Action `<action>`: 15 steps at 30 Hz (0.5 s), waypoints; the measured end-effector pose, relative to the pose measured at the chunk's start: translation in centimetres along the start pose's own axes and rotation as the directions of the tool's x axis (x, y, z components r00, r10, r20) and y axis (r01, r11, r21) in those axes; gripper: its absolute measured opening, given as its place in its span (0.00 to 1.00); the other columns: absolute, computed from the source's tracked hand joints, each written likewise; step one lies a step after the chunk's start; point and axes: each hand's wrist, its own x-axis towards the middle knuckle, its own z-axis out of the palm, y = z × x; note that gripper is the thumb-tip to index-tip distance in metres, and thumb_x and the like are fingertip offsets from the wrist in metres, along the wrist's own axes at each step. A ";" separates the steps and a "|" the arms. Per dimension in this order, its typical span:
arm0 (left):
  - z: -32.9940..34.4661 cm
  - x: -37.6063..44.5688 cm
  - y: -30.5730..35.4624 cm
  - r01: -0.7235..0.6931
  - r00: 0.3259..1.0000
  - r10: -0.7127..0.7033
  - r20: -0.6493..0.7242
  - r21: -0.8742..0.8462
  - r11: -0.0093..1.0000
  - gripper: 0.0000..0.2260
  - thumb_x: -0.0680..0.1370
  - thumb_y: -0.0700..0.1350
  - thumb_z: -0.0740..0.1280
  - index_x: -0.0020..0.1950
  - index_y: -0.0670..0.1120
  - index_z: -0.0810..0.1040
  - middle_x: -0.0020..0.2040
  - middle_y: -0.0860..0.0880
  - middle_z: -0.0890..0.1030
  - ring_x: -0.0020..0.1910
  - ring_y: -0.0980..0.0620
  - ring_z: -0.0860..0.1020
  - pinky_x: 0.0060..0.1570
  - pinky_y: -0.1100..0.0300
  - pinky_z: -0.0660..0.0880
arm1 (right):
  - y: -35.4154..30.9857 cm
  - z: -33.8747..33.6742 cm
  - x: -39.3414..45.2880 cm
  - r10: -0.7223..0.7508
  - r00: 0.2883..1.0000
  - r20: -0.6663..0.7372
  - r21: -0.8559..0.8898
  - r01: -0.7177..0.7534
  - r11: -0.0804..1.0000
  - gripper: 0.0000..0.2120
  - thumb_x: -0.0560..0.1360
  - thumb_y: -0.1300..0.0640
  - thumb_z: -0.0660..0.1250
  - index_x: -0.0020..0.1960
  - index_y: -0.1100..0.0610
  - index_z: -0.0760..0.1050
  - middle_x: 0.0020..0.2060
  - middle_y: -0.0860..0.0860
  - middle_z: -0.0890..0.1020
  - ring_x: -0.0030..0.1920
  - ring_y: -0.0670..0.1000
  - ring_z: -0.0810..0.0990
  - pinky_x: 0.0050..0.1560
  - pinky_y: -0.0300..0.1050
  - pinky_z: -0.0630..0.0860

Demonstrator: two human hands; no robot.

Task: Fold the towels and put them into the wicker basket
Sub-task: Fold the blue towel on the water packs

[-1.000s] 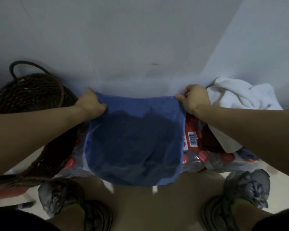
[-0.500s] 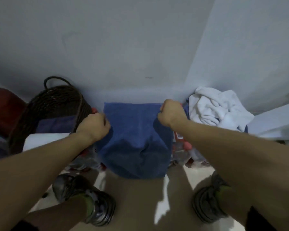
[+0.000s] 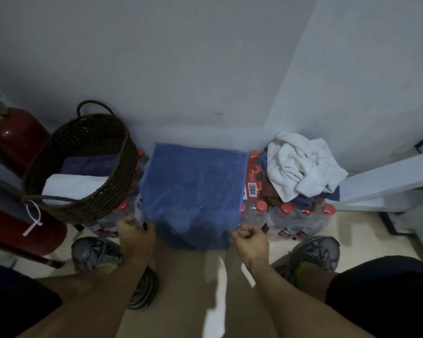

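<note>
A blue towel (image 3: 193,189) lies spread flat on packs of water bottles, its near part hanging over their front edge. My left hand (image 3: 135,231) grips the towel's near left edge with curled fingers. At the near right edge, my right hand (image 3: 249,237) pinches the towel in a fist. The dark wicker basket (image 3: 122,152) stands to the left and holds a folded white towel (image 3: 71,187) and a folded blue one (image 3: 91,165). A crumpled white towel (image 3: 300,167) lies on the bottles at the right, over brown and blue cloths.
Shrink-wrapped packs of red-capped water bottles (image 3: 286,215) stand against the wall. Two red fire extinguishers (image 3: 15,140) lie at the left. A white furniture edge (image 3: 388,176) juts in from the right. My shoes (image 3: 313,252) stand on the beige floor.
Both hands came back from the towel's far edge to its near edge. The blue towel went from held up and hanging to lying flat over the bottle packs.
</note>
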 end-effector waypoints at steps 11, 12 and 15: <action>0.6 2.4 -0.2 -0.024 0.984 0.011 0.180 0.074 0.997 0.10 0.74 0.39 0.71 0.45 0.32 0.76 0.38 0.37 0.80 0.36 0.46 0.81 0.42 0.53 0.80 | -0.8 3.3 0.7 0.102 0.980 -0.171 0.103 -0.085 0.991 0.16 0.68 0.52 0.78 0.45 0.57 0.73 0.38 0.52 0.78 0.40 0.53 0.77 0.43 0.42 0.73; 0.5 2.4 -0.2 -0.005 0.987 -0.009 0.162 0.084 0.996 0.08 0.74 0.40 0.72 0.43 0.35 0.76 0.39 0.37 0.80 0.39 0.41 0.81 0.45 0.48 0.79 | -0.8 3.5 0.9 0.160 0.972 -0.170 0.118 -0.141 0.983 0.16 0.70 0.51 0.77 0.46 0.59 0.73 0.39 0.52 0.79 0.42 0.54 0.78 0.47 0.44 0.73; 0.1 2.1 0.1 0.036 0.993 -0.038 0.114 0.023 0.999 0.08 0.72 0.40 0.73 0.37 0.44 0.75 0.35 0.43 0.79 0.38 0.41 0.79 0.42 0.49 0.77 | -0.8 3.7 1.6 0.263 0.953 -0.148 0.177 -0.236 0.956 0.13 0.76 0.50 0.71 0.42 0.59 0.74 0.35 0.51 0.78 0.45 0.57 0.77 0.51 0.46 0.73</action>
